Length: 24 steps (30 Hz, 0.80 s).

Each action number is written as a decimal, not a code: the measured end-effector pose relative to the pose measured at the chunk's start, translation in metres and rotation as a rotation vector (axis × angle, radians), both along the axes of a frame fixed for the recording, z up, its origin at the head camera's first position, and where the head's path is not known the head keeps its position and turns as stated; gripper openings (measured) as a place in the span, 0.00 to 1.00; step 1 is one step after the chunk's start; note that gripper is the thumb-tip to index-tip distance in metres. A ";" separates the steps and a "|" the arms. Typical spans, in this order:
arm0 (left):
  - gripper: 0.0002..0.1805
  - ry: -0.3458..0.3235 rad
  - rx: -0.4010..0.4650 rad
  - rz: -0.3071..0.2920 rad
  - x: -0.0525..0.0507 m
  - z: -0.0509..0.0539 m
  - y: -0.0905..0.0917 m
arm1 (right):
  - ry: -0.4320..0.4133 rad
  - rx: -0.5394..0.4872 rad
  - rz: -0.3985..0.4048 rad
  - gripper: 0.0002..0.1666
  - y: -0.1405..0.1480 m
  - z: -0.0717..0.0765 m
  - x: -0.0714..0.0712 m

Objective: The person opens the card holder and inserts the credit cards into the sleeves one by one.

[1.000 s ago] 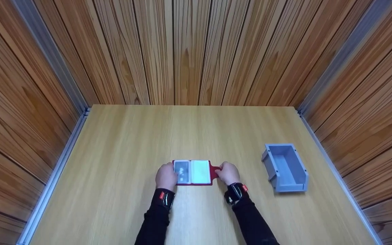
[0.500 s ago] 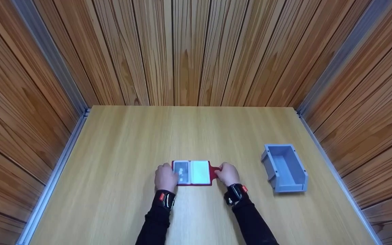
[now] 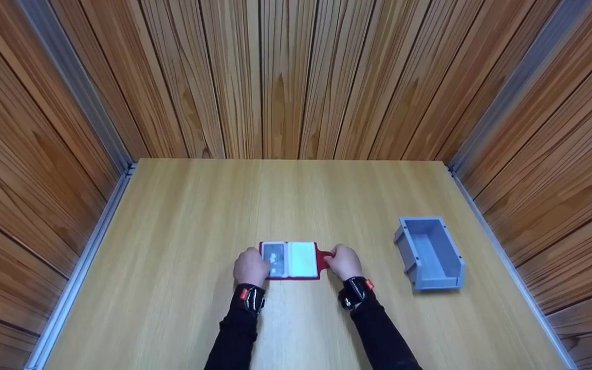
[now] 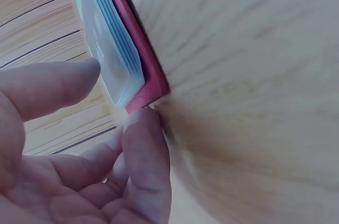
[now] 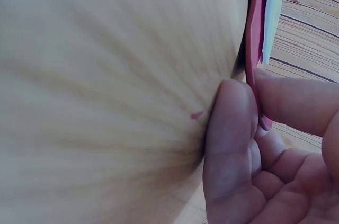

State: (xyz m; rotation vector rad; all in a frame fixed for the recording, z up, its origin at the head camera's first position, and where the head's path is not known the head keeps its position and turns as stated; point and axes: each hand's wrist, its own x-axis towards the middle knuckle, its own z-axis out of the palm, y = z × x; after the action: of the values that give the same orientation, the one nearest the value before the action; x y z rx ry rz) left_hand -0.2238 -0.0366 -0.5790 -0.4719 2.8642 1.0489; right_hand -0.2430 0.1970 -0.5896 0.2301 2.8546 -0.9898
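A red card holder (image 3: 318,259) lies spread out on the table, its clear plastic sleeves (image 3: 302,258) facing up. My left hand (image 3: 251,266) holds its left edge. In the left wrist view the thumb (image 4: 85,78) touches the top sleeve, while a fingertip sits against the end of the red cover (image 4: 153,78). At the other end, my right hand (image 3: 346,262) pinches the narrow closing flap (image 5: 253,89) between thumb and forefinger, as the right wrist view shows. The sleeves on the left look greyish, those on the right pale and bright.
To the right of the hands stands a grey-blue plastic bin (image 3: 432,254), its low side towards me. The pale wooden table (image 3: 198,205) is bounded by plank walls (image 3: 280,82) at the back and sides, with metal rails (image 3: 85,267) along the table's sides.
Very little differs. My left hand's fingers shift slightly at the left edge of the card holder; the right hand keeps its pinch on the flap, and the holder stays in place.
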 end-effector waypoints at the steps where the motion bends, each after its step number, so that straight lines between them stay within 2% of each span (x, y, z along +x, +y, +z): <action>1: 0.06 -0.005 0.007 0.000 0.000 0.000 0.000 | 0.001 -0.001 0.001 0.10 0.000 0.000 0.000; 10: 0.07 0.023 0.002 0.003 0.000 -0.001 -0.001 | 0.057 0.015 0.022 0.11 0.001 -0.002 0.000; 15: 0.05 0.012 0.034 0.009 0.001 -0.002 -0.002 | 0.038 -0.004 0.017 0.11 0.001 -0.003 0.001; 19: 0.06 0.034 0.039 -0.003 0.001 -0.003 -0.003 | 0.030 -0.011 0.012 0.10 0.001 -0.003 0.001; 24: 0.07 0.046 0.086 0.006 0.001 -0.001 -0.002 | 0.028 -0.023 0.013 0.10 0.001 -0.004 0.000</action>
State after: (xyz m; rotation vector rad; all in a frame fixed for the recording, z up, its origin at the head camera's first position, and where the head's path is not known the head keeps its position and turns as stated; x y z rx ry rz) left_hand -0.2232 -0.0387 -0.5799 -0.4561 2.8443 1.1929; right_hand -0.2426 0.1984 -0.5933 0.1967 2.8645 -1.0313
